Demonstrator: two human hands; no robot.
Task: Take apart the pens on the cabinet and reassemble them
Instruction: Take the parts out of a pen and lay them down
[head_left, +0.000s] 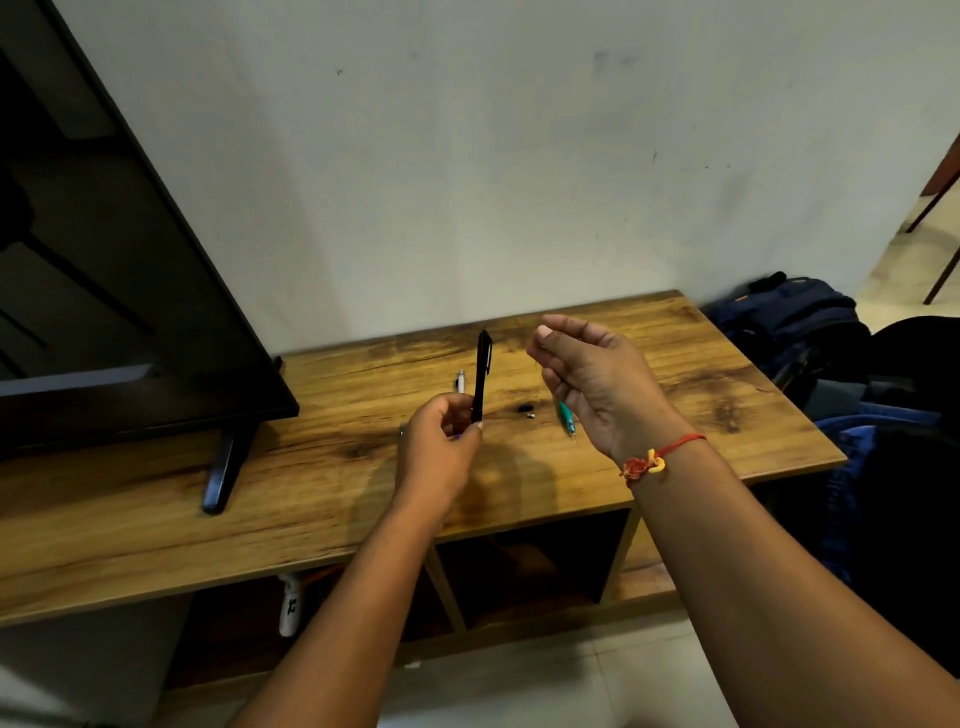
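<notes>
My left hand (441, 441) pinches the lower end of a black pen barrel (481, 376), which stands nearly upright above the wooden cabinet top (322, 467). My right hand (597, 379) is raised to the right of it, thumb and forefinger pressed together as if on something very thin; what it holds is too small to make out. A white pen (459, 382) lies on the cabinet behind my left hand. A green pen (566, 418) lies partly hidden under my right hand. Two small dark pen parts (525, 410) rest between them.
A television (104, 260) on a black foot (223, 467) fills the cabinet's left side. Dark bags (789, 332) sit on the floor to the right. Open shelves (519, 566) lie below the cabinet top, with a white object (291, 605) in the left one.
</notes>
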